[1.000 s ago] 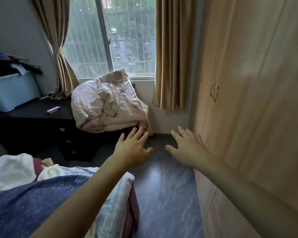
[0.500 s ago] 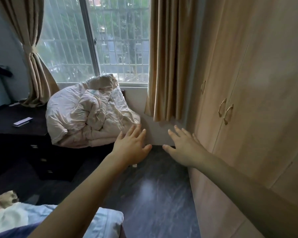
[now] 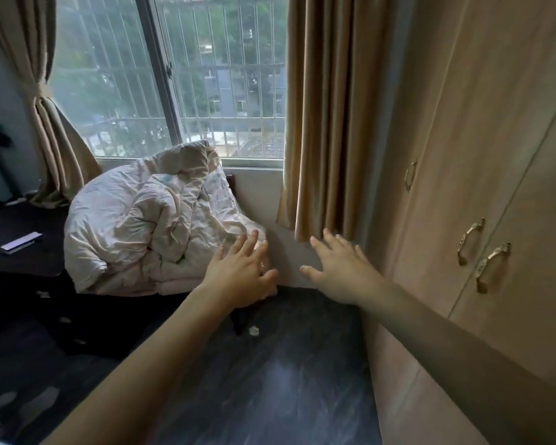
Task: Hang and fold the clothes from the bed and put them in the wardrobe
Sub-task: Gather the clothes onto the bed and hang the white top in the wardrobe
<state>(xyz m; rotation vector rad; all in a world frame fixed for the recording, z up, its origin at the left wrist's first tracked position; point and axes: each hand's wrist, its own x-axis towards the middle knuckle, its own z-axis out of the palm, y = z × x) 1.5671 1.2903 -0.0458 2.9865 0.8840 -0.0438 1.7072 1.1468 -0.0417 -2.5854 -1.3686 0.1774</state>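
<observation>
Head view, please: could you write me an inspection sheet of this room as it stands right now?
Surface: dark glossy floor, bare where visible.
Job's things: wardrobe on the right, doors closed, with ornate metal handles; the bed and its clothes are almost out of frame.
Clutter: crumpled pale quilt piled on a dark seat below the window; flat white device on the dark desk.
Grips: left hand and right hand both held forward, fingers straight, holding nothing.
Cables: nothing seen.
Surroundings: barred window, tan curtains, one tied back at left.
</observation>
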